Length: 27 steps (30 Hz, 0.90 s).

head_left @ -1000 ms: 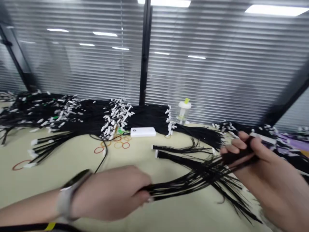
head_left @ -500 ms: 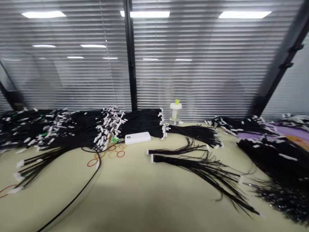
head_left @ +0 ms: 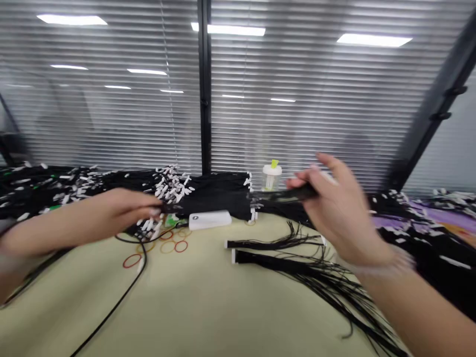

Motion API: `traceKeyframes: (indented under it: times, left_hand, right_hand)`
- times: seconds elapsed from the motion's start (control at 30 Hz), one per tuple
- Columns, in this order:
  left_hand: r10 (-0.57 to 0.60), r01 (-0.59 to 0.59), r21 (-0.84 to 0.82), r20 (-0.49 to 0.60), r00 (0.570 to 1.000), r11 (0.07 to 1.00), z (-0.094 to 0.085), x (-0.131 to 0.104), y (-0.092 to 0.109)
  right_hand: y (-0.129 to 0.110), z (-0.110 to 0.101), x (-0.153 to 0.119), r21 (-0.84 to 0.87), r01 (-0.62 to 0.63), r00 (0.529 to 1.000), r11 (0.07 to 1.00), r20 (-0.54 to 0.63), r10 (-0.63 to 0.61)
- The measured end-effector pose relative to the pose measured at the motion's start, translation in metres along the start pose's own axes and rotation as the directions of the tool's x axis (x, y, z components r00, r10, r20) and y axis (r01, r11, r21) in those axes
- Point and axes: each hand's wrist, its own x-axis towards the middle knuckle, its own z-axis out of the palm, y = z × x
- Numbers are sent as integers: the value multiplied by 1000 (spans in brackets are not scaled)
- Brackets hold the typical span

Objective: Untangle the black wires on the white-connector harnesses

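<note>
My left hand [head_left: 128, 208] reaches in from the left with its fingers pinched on a thin dark item, blurred, above the cable bundles. On the right my right hand [head_left: 330, 198] is raised, its thumb and fingers closed round a dark bundle [head_left: 290, 194] that points left. Both held items are smeared by motion, and whether they are one piece I cannot tell. Below and between the hands lie a white power bank [head_left: 210, 219] and two black wire bundles with white connectors, a smaller one [head_left: 260, 244] and a larger one [head_left: 297, 267].
Piles of black cables with white connectors [head_left: 173, 183] line the back of the table [head_left: 208, 307]. Rubber bands [head_left: 181, 246] and a black cord [head_left: 122, 297] lie at left centre. A lidded clear cup [head_left: 271, 176] stands at the back. More cables [head_left: 427, 258] lie right.
Both my hands have come into view, each gripping something dark. The view has shifted slightly. The wire bundles and power bank rest as before on the table.
</note>
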Motion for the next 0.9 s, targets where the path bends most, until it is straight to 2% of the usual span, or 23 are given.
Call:
traceKeyframes:
  times: [0.03, 0.07, 0.13, 0.23, 0.33, 0.4, 0.47, 0.53, 0.6, 0.73, 0.8, 0.9]
  left_hand:
    - [48, -65, 219, 84, 995, 973, -1, 29, -4]
    - [72, -112, 371, 121, 990, 922, 1, 56, -11]
    - [72, -119, 435, 122, 990, 893, 18, 98, -33]
    - [54, -98, 494, 103, 993, 864, 61, 129, -75]
    - [27, -70, 537, 87, 996, 840, 98, 137, -109]
    - [27, -56, 561, 60, 998, 826, 109, 139, -123]
    - [35, -47, 580, 32, 999, 813, 112, 141, -128]
    - [66, -54, 595, 1, 998, 802, 113, 143, -127]
    - [117, -80, 605, -22, 993, 792, 117, 145, -123]
    - [171, -160, 617, 42, 984, 771, 134, 143, -117]
    - [170, -181, 619, 78, 982, 764, 138, 141, -113]
    - [185, -198, 613, 85, 979, 765, 133, 136, -97]
  right_hand:
    - [3, 27, 27, -13, -6, 1000, 1000, -14, 6]
    - [9, 51, 48, -43, -22, 1000, 999, -19, 21]
    - [31, 89, 71, -147, -44, 999, 988, -13, 43]
    - [76, 119, 71, -327, -49, 995, 944, 71, 76]
    - [116, 131, 61, -502, -41, 988, 864, 111, 111]
    - [133, 134, 62, -599, -5, 988, 801, 119, 96]
    - [140, 135, 69, -676, 53, 990, 735, 133, 51]
    - [142, 138, 74, -727, 133, 985, 674, 174, -6]
    - [140, 141, 74, -745, 240, 963, 623, 264, -55]
    - [136, 148, 53, -683, 461, 857, 567, 509, -85]
    - [129, 147, 45, -657, 511, 817, 554, 572, -75]
    - [109, 136, 47, -653, 526, 802, 546, 593, -64]
